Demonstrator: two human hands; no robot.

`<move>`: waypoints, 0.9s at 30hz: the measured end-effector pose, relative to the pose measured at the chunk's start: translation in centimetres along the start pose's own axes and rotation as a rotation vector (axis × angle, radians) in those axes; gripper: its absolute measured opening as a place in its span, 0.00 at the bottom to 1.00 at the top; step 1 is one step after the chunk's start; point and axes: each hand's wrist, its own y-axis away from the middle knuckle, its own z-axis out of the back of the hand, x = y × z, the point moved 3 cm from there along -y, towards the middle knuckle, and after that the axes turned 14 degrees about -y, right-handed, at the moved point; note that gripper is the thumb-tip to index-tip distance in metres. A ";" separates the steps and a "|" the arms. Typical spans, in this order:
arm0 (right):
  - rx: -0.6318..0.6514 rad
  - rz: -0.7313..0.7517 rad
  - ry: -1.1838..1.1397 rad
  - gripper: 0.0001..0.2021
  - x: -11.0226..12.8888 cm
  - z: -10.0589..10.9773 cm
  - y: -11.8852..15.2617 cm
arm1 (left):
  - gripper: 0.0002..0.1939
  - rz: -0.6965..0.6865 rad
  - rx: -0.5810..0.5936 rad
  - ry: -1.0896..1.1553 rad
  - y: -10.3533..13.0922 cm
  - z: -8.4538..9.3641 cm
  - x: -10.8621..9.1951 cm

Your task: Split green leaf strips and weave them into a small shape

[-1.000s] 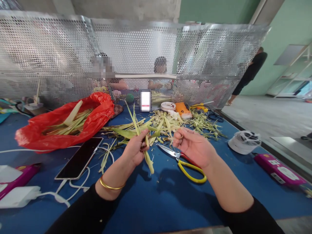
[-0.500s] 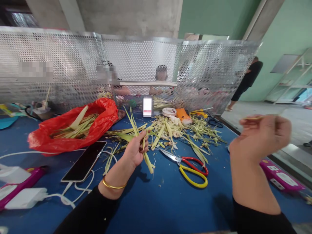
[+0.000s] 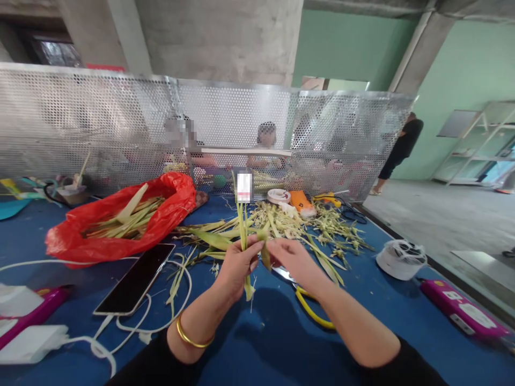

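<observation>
My left hand [image 3: 239, 262] is closed around an upright pale green plant stalk [image 3: 243, 228], whose frayed lower end shows beneath the fingers. Beside it my right hand [image 3: 292, 260] pinches a folded, pale green leaf strip [image 3: 265, 254]; the fingers of both hands nearly meet there. Under my right forearm lie scissors [image 3: 314, 311] with red and yellow handles, now partly covered. Just beyond the hands is a heap of cut leaf strips and stalk scraps [image 3: 281, 220] on the blue table [image 3: 273, 348].
At left are a red plastic bag [image 3: 88, 249] of leaf strips, a phone [image 3: 137, 281] with its white cable, and chargers [image 3: 34, 343]. White spools [image 3: 402, 260], an orange packet [image 3: 301, 202] and a purple device [image 3: 462, 311] stand right. A perforated metal screen [image 3: 237, 112] backs the table; people are behind it.
My right hand has come in from the raised right side to meet the left hand at the stalk. It now covers part of the scissors, and the white spool at right is uncovered.
</observation>
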 end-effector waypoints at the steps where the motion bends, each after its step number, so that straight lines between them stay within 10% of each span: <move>1: 0.014 0.011 0.090 0.15 -0.2 -0.8 0.4 | 0.12 0.014 0.016 0.015 0.0 0.0 0.1; 6: 0.168 -0.050 0.364 0.10 -0.6 -2.0 1.6 | 0.14 0.096 0.064 0.161 -0.4 0.9 -0.2; 13: 0.468 -0.430 0.130 0.15 -1.3 -2.2 2.7 | 0.14 -0.008 -0.026 0.194 -1.0 2.2 -1.3; 20: -0.029 -0.032 -0.060 0.15 1.0 0.2 0.9 | 0.13 0.086 0.203 0.007 0.8 -0.2 -1.2; 27: -0.035 -0.039 -0.416 0.10 1.1 -0.4 1.3 | 0.15 0.139 0.342 -0.093 1.4 -1.6 -0.2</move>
